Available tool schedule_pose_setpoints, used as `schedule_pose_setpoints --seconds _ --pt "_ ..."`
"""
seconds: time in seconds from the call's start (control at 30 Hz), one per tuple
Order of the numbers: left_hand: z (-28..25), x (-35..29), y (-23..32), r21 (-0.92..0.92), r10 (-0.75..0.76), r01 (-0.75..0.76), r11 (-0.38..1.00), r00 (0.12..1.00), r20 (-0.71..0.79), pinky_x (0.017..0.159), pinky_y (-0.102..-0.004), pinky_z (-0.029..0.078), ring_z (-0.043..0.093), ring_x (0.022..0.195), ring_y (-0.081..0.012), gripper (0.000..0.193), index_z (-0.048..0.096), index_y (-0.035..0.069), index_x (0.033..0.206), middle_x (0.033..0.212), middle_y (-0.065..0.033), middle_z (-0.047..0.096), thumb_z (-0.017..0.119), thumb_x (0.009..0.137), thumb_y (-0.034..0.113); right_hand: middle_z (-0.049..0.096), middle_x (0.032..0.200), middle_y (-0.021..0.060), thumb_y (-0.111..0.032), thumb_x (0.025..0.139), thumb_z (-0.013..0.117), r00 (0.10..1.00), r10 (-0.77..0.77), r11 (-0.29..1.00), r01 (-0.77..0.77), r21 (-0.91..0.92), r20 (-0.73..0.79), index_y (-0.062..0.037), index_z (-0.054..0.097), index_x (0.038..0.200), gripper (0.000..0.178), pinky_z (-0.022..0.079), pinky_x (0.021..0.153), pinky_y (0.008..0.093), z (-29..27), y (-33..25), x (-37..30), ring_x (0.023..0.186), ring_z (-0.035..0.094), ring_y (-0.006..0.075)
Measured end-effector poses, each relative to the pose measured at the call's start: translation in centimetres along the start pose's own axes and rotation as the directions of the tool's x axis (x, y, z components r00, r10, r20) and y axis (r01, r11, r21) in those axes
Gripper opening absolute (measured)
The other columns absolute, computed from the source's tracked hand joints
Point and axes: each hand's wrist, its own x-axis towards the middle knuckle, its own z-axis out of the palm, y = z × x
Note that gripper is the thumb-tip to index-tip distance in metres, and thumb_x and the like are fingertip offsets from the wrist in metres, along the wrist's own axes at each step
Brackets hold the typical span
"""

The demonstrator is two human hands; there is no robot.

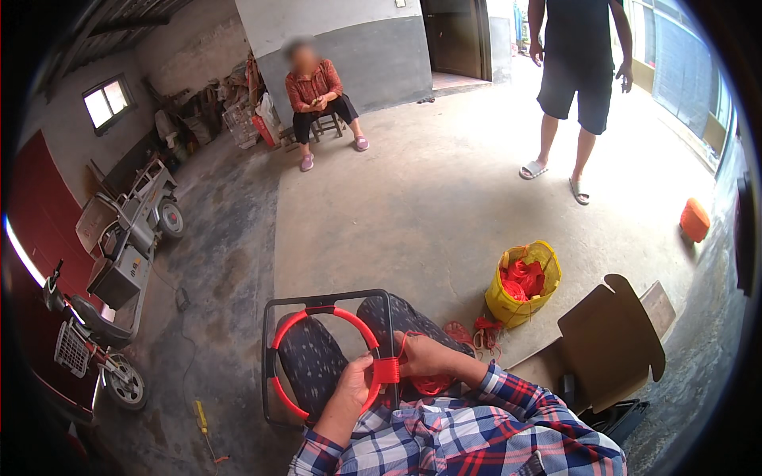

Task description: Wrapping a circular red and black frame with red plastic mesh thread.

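A black square frame point(268, 361) with a round ring point(290, 328) inside it rests over my lap. Red cord is wound in sections around the ring, with black gaps between them. At the ring's right side, a tight red cord wrapping point(386, 370) joins the ring to the frame's bar. My left hand point(355, 382) is closed on the ring beside this wrapping, thumb on top. On the other side of the bar, my right hand point(429, 356) is closed with red cord at its fingers; the fingertips are partly hidden. A loose bundle of red cord point(432, 385) lies beneath my right wrist.
A yellow bag point(506, 310) holding red material stands ahead right, with red cord point(487, 331) on the floor beside it. An open cardboard box point(607, 341) is at my right. One person point(315, 86) sits ahead; another point(578, 71) stands. A three-wheeled vehicle point(127, 270) is at left.
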Motion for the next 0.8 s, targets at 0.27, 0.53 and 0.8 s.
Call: schedule_pose_setpoints --seconds 0.27,0.53,0.8 --pt "0.8 -0.3 0.1 0.001 -0.005 0.005 1.0 1.0 0.011 0.08 -0.0447 0.053 0.065 0.095 -0.0251 0.034 0.054 0.008 0.123 0.109 -0.0102 0.066 0.047 0.091 0.016 0.064 0.09 0.0224 -0.031 0.075 0.076 0.999 -0.042 0.999 0.042 0.023 -0.009 -0.0038 0.046 0.111 0.054 0.047 0.072 0.0419 1.0 2.1 0.6 0.085 0.063 0.0364" --pt "0.5 -0.2 0.0 0.02 -0.001 0.001 1.0 1.0 -0.01 0.076 -0.0431 0.053 0.065 0.091 -0.0247 0.034 0.055 0.008 0.122 0.107 -0.0093 0.066 0.051 0.09 0.019 0.064 0.091 0.0215 -0.031 0.075 0.076 1.0 -0.027 1.0 0.027 0.005 -0.006 -0.0039 0.047 0.112 0.054 0.048 0.072 0.0413 0.7 1.5 0.4 0.084 0.063 0.0359" --pt "0.6 -0.4 0.1 0.029 -0.004 0.005 1.0 1.0 -0.028 0.077 -0.0429 0.053 0.065 0.089 -0.0252 0.031 0.058 0.008 0.119 0.104 -0.0095 0.067 0.05 0.091 0.019 0.064 0.091 0.0224 -0.031 0.076 0.075 1.0 -0.016 1.0 0.016 0.014 0.001 -0.0037 0.046 0.112 0.054 0.048 0.072 0.0418 0.7 1.4 0.3 0.085 0.063 0.0367"
